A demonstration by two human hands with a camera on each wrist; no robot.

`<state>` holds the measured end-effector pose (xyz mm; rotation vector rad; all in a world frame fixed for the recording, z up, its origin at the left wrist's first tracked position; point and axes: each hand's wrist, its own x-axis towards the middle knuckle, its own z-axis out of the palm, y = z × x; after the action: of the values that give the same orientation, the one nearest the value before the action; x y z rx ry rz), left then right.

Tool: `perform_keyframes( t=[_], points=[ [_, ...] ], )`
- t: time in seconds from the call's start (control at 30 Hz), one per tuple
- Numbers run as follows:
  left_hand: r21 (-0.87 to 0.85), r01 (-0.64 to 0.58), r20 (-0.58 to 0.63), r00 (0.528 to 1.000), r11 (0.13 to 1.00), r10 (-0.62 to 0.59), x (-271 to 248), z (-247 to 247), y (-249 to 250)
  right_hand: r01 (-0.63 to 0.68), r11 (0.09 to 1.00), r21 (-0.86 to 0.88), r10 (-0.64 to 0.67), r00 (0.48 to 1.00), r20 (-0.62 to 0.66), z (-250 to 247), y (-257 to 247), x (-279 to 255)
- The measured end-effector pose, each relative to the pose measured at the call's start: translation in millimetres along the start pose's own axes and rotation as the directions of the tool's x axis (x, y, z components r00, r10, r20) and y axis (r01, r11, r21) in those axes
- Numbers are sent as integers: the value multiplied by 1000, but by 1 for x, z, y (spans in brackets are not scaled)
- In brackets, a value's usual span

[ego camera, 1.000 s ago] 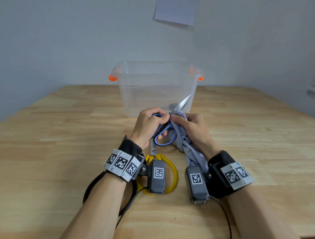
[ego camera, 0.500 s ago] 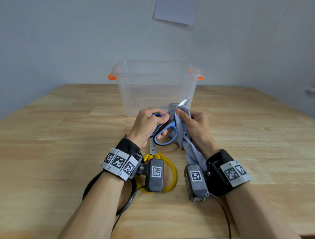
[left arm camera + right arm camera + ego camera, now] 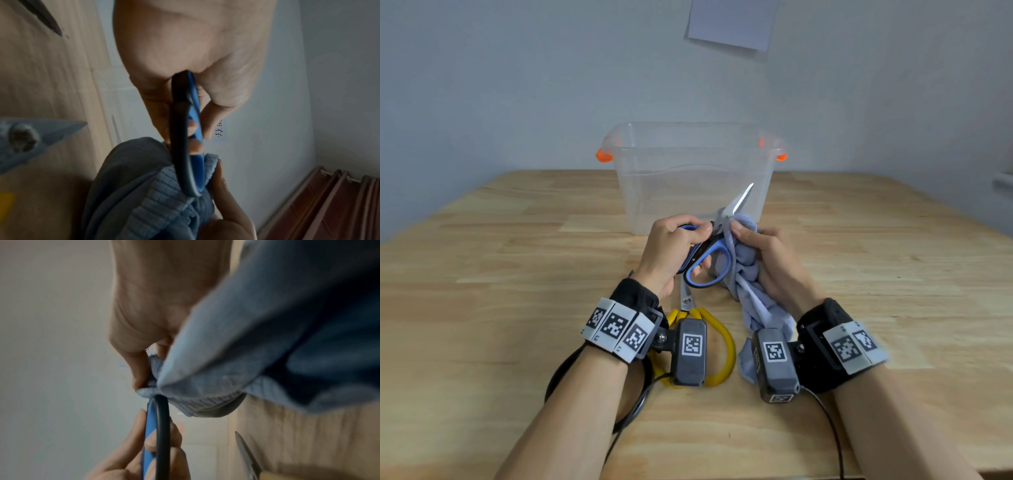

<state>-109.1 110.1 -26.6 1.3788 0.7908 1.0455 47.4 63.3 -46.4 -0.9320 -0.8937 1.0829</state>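
My left hand (image 3: 677,245) grips the handles of the blue scissors (image 3: 710,262), fingers curled through the loop (image 3: 194,129). The steel blades (image 3: 738,202) point up and away toward the bin. My right hand (image 3: 770,263) holds a bunched pale-blue cloth (image 3: 748,284) and presses its ribbed edge (image 3: 152,389) against the scissors near the pivot. The cloth's tail hangs down to the table by my right wrist. In the right wrist view the blue handle (image 3: 152,434) sits between the left fingers.
A clear plastic bin (image 3: 693,178) with orange latches stands just beyond my hands. Yellow-handled scissors (image 3: 717,337) lie on the wooden table (image 3: 482,281) under my left wrist. A black cable loops at the lower left. A paper sheet (image 3: 732,24) hangs on the wall.
The cloth slid down the blades toward the pivot, so more of the steel blade shows above it. Both hands stayed in place.
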Motion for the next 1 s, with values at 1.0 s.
perform_keyframes(
  t=[1.0],
  points=[
    [66,5,69,998,998,-10,-2,4,0,135,990,-42,-140,979,-151,3,5,-1]
  ],
)
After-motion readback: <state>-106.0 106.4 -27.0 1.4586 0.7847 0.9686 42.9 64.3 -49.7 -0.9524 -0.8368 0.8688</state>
